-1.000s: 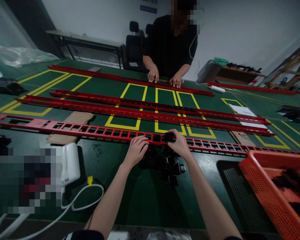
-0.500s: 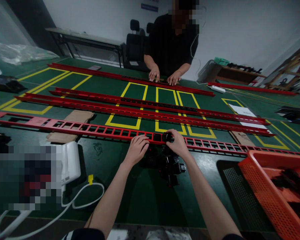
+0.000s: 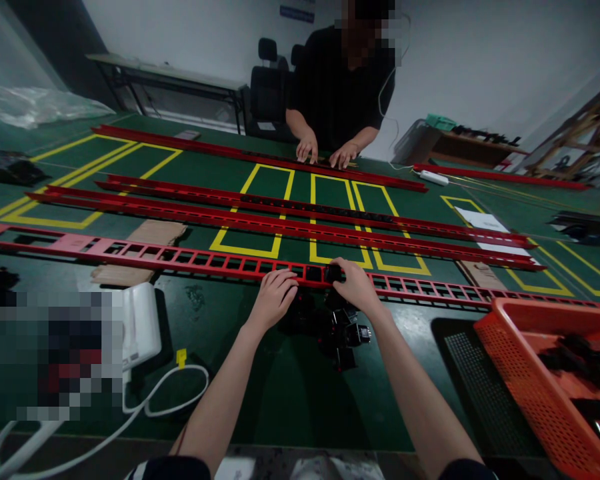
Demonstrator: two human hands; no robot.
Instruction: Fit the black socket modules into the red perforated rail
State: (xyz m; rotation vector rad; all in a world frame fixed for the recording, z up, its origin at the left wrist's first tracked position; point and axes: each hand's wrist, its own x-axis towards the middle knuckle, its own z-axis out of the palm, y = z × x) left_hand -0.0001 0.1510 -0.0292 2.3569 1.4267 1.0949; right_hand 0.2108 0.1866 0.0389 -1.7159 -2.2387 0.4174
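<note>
A long red slotted rail point(image 3: 215, 263) lies across the green table in front of me. My left hand point(image 3: 278, 293) rests on its near edge, fingers together and bent over the rail. My right hand point(image 3: 353, 283) grips a small black block-like part point(image 3: 333, 273) at one of the rail's slots, thumb and fingers curled round it. Another black part point(image 3: 313, 273) sits in the slot between my hands. Below the rail, close to both hands, several loose black parts point(image 3: 347, 333) lie in a heap on the table.
More red rails point(image 3: 195, 217) lie parallel beyond. Across the table a person's hands point(image 3: 344, 155) touch the farthest rail. An orange basket point(image 3: 510, 373) with black parts stands at right. A white power adapter-like box point(image 3: 143, 320) and white cable point(image 3: 175, 410) are at left.
Both hands keep nearly the same place on the rail. The whole view shifts slightly, and the other person's hand on the right side moves a little left.
</note>
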